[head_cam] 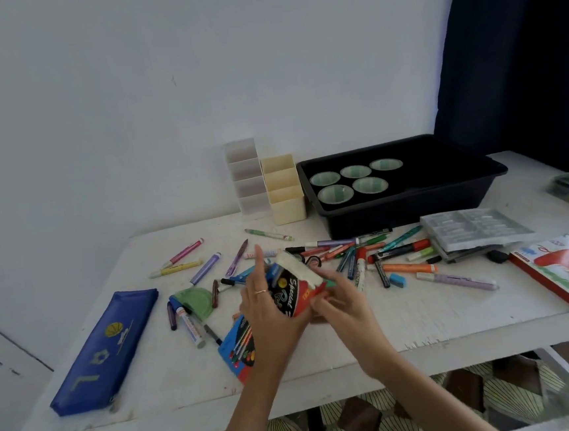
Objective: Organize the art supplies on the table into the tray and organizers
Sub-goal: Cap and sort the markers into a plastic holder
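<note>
Above the front middle of the table (423, 323), both hands hold a tilted red-and-black box (295, 295), with pale sticks protruding from its open end. The left hand (267, 306) wraps the box's side, index finger raised straight. The right hand (340, 301) grips the lower end, its fingertips blurred. A blue pack (234, 353) lies half hidden under the left wrist. The black tray (413, 204) and the organizers (285, 201) stand well behind. A book (563, 270) is cut off at right.

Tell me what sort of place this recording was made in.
Probably a craft corner in a home: a worn white table against a plain wall, markers scattered on it, a dark curtain beside it, patterned floor tiles beneath.
</note>
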Motion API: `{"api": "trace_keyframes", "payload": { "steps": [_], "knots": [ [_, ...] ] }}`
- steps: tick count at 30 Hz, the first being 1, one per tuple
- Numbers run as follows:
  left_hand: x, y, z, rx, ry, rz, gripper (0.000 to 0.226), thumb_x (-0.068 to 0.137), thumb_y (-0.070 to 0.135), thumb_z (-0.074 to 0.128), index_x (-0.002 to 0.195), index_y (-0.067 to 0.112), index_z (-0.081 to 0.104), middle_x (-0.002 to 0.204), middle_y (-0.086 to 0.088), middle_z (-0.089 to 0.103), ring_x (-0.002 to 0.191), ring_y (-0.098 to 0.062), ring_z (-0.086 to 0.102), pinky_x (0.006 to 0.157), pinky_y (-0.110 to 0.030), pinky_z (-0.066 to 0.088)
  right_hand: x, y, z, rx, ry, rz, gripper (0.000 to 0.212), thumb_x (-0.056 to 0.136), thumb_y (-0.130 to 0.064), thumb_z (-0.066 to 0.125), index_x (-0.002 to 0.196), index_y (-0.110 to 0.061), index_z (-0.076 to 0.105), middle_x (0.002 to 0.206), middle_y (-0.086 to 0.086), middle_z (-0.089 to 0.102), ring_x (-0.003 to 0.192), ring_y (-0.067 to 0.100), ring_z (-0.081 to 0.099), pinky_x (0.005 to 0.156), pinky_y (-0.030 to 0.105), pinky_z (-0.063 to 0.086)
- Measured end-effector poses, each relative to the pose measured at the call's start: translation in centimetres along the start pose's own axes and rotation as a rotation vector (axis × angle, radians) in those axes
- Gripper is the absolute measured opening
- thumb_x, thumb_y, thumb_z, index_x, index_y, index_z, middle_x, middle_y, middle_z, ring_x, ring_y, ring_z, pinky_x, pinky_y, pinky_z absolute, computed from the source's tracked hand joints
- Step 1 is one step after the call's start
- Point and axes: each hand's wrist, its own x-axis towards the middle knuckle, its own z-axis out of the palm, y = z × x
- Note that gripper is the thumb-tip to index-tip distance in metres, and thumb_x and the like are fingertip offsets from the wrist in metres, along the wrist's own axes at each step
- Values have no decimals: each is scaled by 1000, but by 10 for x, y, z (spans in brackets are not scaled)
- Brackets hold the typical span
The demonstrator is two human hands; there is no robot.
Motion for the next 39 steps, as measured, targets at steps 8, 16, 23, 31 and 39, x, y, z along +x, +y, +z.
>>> {"api": "trace_keyframes", "payload": {
  "steps": [8, 16, 23, 31, 39],
  "knots": [
    [8, 33, 18, -363, 181, 33, 92, 67, 35, 77, 140, 46, 22, 127, 12, 28, 126, -14, 40, 99, -44, 47, 35, -62, -13, -484, 31, -303, 33, 91, -7, 56, 119, -24, 59, 93, -13, 61, 87, 5, 62, 74, 23, 56],
    [29, 33, -2, -210, 56, 126, 22, 87, 51, 45, 109, 48, 46, 112, 18, 46, 107, -10, 54, 84, -47, 52, 36, -71, -44, -622, -85, -353, 27, 88, -13, 61, 113, -24, 57, 100, -7, 64, 94, 9, 63, 77, 28, 57],
    [45, 44, -8, -175, -15, 91, 12, 92, 44, 43, 94, 32, 45, 99, -3, 54, 91, -11, 59, 68, -23, 53, 36, -79, -36, -541, 15, -217, 22, 91, -37, 52, 88, -16, 60, 80, 2, 67, 75, 15, 68, 65, 26, 55],
    [45, 46, -11, -122, -100, 122, 27, 94, 41, 35, 110, 29, 52, 103, 0, 48, 98, -6, 54, 79, -27, 53, 38, -89, -33, -441, 127, -57, 21, 86, -34, 63, 93, -14, 67, 80, 2, 70, 72, 12, 69, 69, 26, 58],
    [45, 46, -16, -176, -133, 132, 17, 97, 17, 42, 106, 23, 55, 103, 5, 46, 97, 4, 53, 70, -7, 46, 37, -96, -22, -448, 144, -28, 10, 88, -25, 63, 86, -25, 54, 79, -2, 63, 74, 14, 67, 71, 33, 59]
  ]
}}
